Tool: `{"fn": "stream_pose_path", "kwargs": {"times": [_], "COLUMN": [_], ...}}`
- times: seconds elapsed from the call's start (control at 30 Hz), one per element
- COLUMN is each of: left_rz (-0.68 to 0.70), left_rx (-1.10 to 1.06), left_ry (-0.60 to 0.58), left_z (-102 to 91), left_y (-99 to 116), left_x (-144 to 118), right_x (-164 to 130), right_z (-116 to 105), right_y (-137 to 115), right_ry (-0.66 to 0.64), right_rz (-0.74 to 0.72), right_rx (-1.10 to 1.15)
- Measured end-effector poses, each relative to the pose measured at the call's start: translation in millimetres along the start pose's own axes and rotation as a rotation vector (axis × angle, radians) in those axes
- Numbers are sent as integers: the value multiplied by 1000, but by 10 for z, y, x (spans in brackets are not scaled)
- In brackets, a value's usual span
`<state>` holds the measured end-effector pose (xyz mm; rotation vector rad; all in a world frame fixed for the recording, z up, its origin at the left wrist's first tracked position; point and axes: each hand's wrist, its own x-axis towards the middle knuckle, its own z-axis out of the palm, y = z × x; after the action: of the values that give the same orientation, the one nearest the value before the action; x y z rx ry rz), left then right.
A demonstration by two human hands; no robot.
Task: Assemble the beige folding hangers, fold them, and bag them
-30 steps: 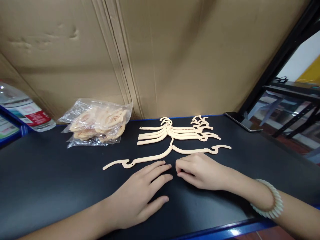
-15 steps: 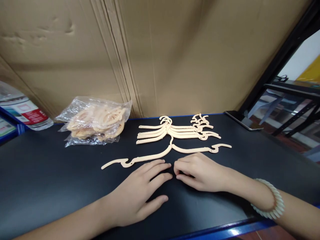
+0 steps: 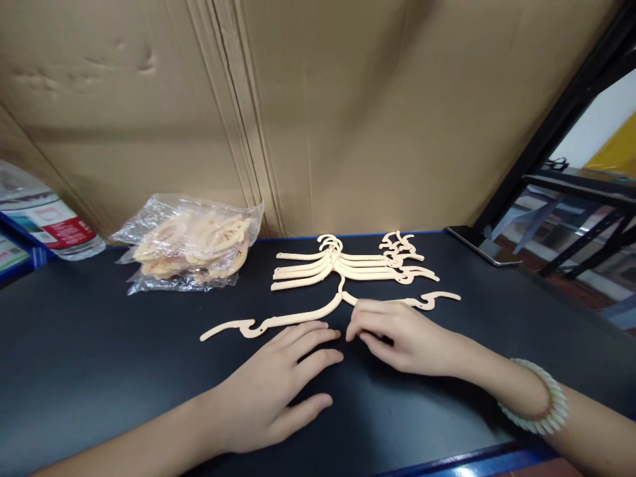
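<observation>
A cream-coloured folding clothes hanger (image 3: 303, 316) lies spread out on the black table, its curved arms reaching left and right. My left hand (image 3: 275, 384) rests flat just in front of its left arm, fingers stretched and apart, holding nothing. Close to the left fingertips, my right hand (image 3: 400, 336) is loosely curled, with no object visible in it. It covers part of the hanger's right arm; whether it touches the hanger, I cannot tell. Behind, several like hangers (image 3: 303, 268) lie overlapped in a row, hooks bunched at the middle and right-hand end pieces folded.
Clear plastic bags of cream hanger parts (image 3: 191, 242) are piled at the back left. A large bottle with a red label (image 3: 54, 225) is at the far left. A phone-like flat thing (image 3: 481, 245) lies at the back right. Cardboard (image 3: 377, 119) stands behind the black table (image 3: 124, 371).
My right hand has shifted slightly away from me, and now covers part of the hanger's right arm. The left hand and the hangers look almost unmoved.
</observation>
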<state>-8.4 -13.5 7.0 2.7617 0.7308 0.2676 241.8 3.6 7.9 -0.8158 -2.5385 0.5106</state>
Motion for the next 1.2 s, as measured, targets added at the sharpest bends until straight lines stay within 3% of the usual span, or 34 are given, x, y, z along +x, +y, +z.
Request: {"fn": "stream_pose_path", "kwargs": {"times": [0.1,0.23,0.37,0.5,0.6,0.9,1.0,1.1,1.2], "left_rz": [0,4,8,19,27,24,21,-6,-84], "left_rx": [8,-3,-19,-34,-39,-2,-31,-111,-248], "left_ry": [-2,11,12,43,64,21,41,82,163], "left_z": [-2,-7,-5,2,-1,-24,-18,-11,1], "left_y": [-11,-18,-20,-20,-16,4,0,17,64], "left_x": [-11,-23,-29,-41,-51,-33,-36,-44,-46], "right_x": [1,-68,-209,-293,-304,-291,-282,-245,-149], "right_z": [-136,-417,-618,-647,-631,-574,-603,-642,-570], "right_y": [222,759,1248,1455,1505,1562,1497,1320,1009], "right_ry": [229,534,577,434,323,140,237,454,674], "right_rz": [96,365,570,401,321,316,338,308,242], "right_rx": [-21,-165,-329,-440,-523,-611,-637,-610,-380]}}
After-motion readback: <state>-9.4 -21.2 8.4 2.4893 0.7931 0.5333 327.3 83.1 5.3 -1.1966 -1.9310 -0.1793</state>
